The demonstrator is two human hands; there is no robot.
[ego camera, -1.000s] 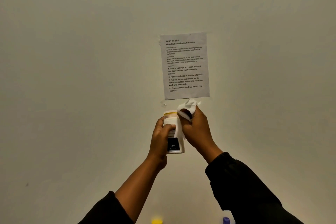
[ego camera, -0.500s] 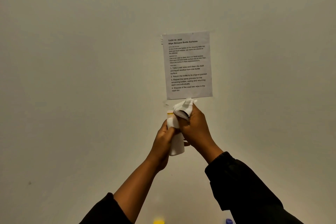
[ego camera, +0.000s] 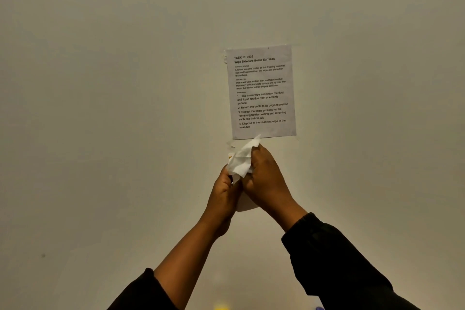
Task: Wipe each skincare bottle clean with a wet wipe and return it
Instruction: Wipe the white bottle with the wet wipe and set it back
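While the left hand (ego camera: 224, 196) grips the white bottle (ego camera: 247, 205), the right hand (ego camera: 266, 181) clutches a crumpled wet wipe (ego camera: 241, 160) over its top.

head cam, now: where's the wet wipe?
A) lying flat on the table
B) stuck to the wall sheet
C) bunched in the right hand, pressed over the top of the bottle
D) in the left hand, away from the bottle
C: the crumpled wet wipe is gripped by the right hand over the upper part of the white bottle, whose lower body the left hand grips.
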